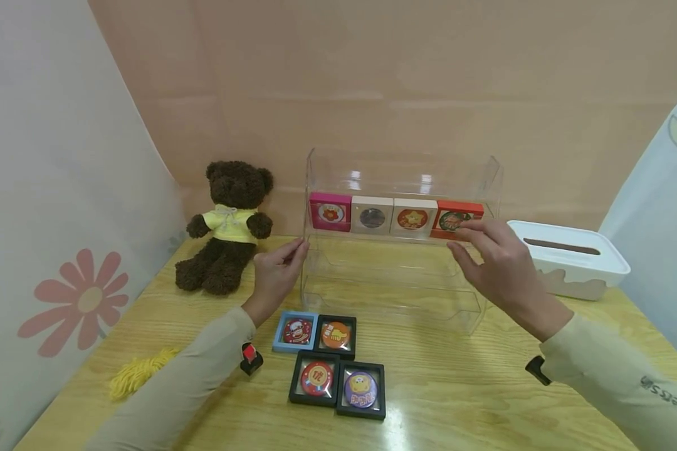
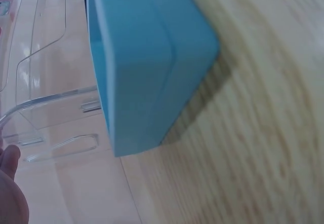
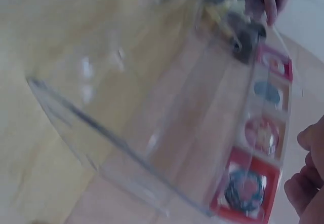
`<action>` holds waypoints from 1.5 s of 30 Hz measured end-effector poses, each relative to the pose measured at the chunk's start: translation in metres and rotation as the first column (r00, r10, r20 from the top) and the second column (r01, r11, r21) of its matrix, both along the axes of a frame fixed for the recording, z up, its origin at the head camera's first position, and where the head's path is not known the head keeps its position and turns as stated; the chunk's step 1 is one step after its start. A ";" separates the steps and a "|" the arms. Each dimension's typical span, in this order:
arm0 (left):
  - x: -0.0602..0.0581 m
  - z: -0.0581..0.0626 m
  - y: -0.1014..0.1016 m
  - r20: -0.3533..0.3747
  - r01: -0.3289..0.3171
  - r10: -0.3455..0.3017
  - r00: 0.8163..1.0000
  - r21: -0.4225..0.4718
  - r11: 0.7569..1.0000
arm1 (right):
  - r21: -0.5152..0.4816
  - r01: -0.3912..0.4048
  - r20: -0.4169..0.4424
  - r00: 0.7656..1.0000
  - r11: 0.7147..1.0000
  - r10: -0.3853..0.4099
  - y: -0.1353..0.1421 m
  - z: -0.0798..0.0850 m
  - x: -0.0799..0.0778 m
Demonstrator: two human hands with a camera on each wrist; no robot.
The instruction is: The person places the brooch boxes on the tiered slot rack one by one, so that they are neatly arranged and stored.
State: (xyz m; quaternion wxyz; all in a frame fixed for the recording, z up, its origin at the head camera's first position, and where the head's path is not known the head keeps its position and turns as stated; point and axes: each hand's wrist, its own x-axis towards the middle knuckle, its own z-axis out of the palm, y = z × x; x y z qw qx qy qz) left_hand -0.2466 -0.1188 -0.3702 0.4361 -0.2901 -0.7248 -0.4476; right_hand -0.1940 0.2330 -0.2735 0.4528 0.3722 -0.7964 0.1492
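A clear acrylic display rack (image 1: pixel 395 307) stands on the table, with a row of framed badges along its upper shelf. At its left edge, my left hand (image 1: pixel 276 272) pinches the rack's side panel between thumb and fingers. My right hand (image 1: pixel 499 257) is by the right end of the row, thumb and bent fingers apart with nothing between them. Its fingertips overlap the red frame (image 1: pixel 446 232) in the head view. Left of that frame come two white frames, one with a star badge (image 1: pixel 413 219) and one with a grey disc (image 1: pixel 372 218), then a pink frame (image 1: pixel 331 213).
In front of the rack lie a blue frame (image 1: pixel 276 341) and black frames (image 1: pixel 344 410) with badges. A brown teddy bear (image 1: pixel 234 181) sits to the left, and a yellow yarn bundle (image 1: pixel 141 373) lies nearer. A white tissue box (image 1: pixel 575 263) stands at the right.
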 end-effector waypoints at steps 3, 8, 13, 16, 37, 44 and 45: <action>-0.002 0.000 0.001 -0.015 0.018 -0.018 1.000 0.001 1.000 | 0.015 -0.084 0.007 0.996 0.996 0.084 -0.011 -0.016 0.011; -0.002 0.000 0.001 -0.035 0.009 -0.009 0.999 -0.019 1.000 | 0.033 -0.187 0.145 0.973 0.982 0.180 -0.030 -0.043 0.034; -0.003 -0.001 0.000 -0.048 0.006 -0.007 0.999 -0.022 1.000 | 0.012 -0.235 0.357 0.909 0.972 0.215 -0.047 -0.069 0.057; -0.004 -0.001 0.001 -0.052 -0.003 0.001 0.999 -0.035 0.999 | -0.003 -0.237 0.524 0.827 0.972 0.203 -0.052 -0.082 0.070; 0.001 0.002 -0.002 -0.024 -0.031 0.029 0.999 -0.070 0.997 | -0.144 -0.180 0.907 0.368 0.973 0.203 -0.062 -0.110 0.096; 0.000 0.001 -0.003 -0.025 -0.033 0.031 0.999 -0.070 0.997 | -0.086 -0.189 0.863 0.476 0.978 0.168 -0.065 -0.116 0.095; 0.000 0.001 -0.003 -0.026 -0.033 0.031 0.999 -0.068 0.997 | -0.079 -0.191 0.858 0.486 0.978 0.164 -0.065 -0.116 0.094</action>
